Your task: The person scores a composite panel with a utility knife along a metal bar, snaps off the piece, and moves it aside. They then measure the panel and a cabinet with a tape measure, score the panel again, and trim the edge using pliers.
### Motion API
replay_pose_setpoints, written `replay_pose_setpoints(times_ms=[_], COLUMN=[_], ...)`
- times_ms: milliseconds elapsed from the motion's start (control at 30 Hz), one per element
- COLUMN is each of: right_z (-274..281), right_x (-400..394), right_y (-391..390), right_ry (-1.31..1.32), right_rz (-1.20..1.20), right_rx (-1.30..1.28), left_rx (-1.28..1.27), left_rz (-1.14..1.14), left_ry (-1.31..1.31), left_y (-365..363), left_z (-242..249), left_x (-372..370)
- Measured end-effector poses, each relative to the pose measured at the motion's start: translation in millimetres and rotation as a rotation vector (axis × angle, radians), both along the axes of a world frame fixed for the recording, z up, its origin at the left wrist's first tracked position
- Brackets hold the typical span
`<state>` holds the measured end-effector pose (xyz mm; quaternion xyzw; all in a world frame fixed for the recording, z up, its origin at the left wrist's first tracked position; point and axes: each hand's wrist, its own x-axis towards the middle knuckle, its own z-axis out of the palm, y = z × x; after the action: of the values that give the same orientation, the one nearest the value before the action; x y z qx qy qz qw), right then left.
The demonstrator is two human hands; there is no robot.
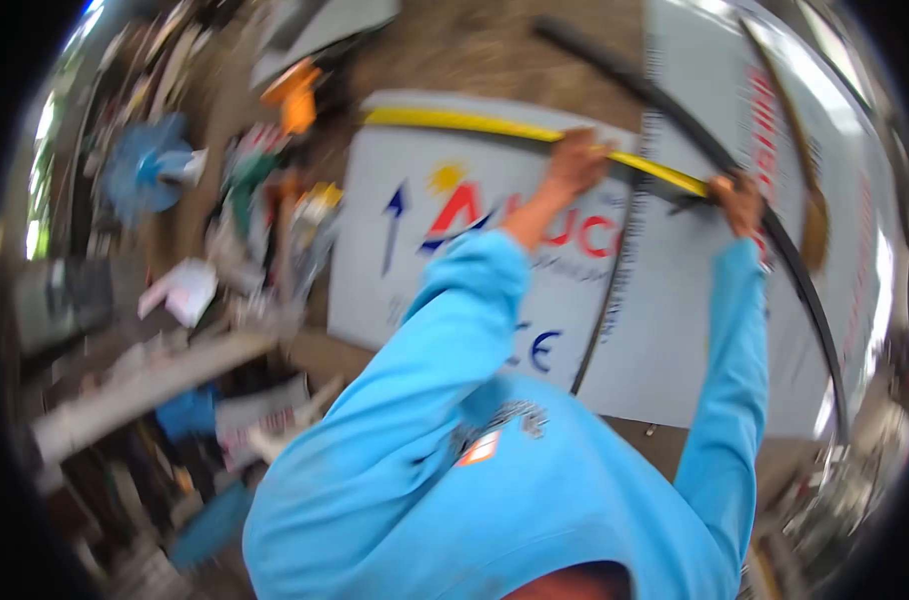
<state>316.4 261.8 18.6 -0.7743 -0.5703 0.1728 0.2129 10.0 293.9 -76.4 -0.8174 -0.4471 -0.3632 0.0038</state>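
From my remote seat I have the yellow measuring tape (455, 120) across the upper middle of the frame, running from the upper left corner of the printed white sheet (370, 250) down to the right, over the seam and onto the second pale sheet (665, 340); my left hand (573, 168) meets it partway along, its fingers bent at the tape, though blur keeps me from telling whether they pinch it or only press it down; my right hand (740, 205) is at the tape's right end, fingers curled closed and, as far as I can judge, gripping it, right beside the long dark strip (665, 100) that curves from the top of the frame down to the lower right. I judge the tape light and thin, springy along its length yet quick to twist or buckle if pushed sideways; I would take it by its edges near the right end and keep the other hand flat and gentle on the middle, since a smooth blade may slide over sheets that look slick. The sheets look broad and fairly stiff, probably easy to scratch or dent at the edges; the dark strip seems bendable, and could nudge the right hand. A blue fan (150, 165) and an orange object (293, 98) sit at upper left.
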Motion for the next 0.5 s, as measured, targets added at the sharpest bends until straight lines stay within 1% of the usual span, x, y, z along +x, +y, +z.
replay_pose_setpoints(times_ms=[33, 67, 100, 133, 167, 200, 233, 267, 300, 333, 367, 400, 467, 500], right_z=[-43, -30, -5, 18, 19, 15, 21, 16, 8, 12, 7, 1, -14, -12], right_x=[20, 11, -4, -21, -21, -23, -34, -37, -38, -53, -60, -65, -67, -70], right_y=[-3, -18, -39, -63, -88, -117, -148, -179, -209, -238, -267, -291, -330, -346], right_ry=[0.076, -0.04, -0.108, -0.153, -0.118, -0.018, 0.0, 0.064, 0.077, 0.043, 0.097, 0.124, 0.085, 0.071], right_rz=[0.002, 0.002, -0.069, -0.126, -0.136, -0.114, -0.137, -0.125, -0.121, -0.123, -0.182, -0.188, -0.173, -0.173], right_rx=[0.131, 0.172, 0.11, 0.044, 0.035, 0.099, 0.049, 0.064, 0.04, 0.014, -0.01, -0.018, -0.035, -0.042], left_rx=[-0.173, -0.146, -0.198, -0.218, -0.223, -0.224, -0.167, -0.11, -0.187, -0.262, -0.268, -0.303, -0.34, -0.298], left_rz=[0.028, 0.097, 0.168, 0.206, 0.14, 0.063, 0.079, 0.101, 0.084, 0.057, 0.054, 0.052, 0.043, 0.051], left_ry=[0.107, 0.208, 0.298, 0.298, 0.323, 0.343, 0.314, 0.286, 0.259, 0.231, 0.222, 0.23, 0.226, 0.214], left_y=[-6, -13, -20, -45, -75, -106, -136, -169, -201, -230, -263, -293, -330, -344], left_z=[13, 21, 17, 30, 53, 67, 64, 57, 54, 50, 47, 44, 30, 22], left_x=[-9, -18, -22, -38, -52, -61, -67, -74, -79, -83, -88, -94, -105, -110])
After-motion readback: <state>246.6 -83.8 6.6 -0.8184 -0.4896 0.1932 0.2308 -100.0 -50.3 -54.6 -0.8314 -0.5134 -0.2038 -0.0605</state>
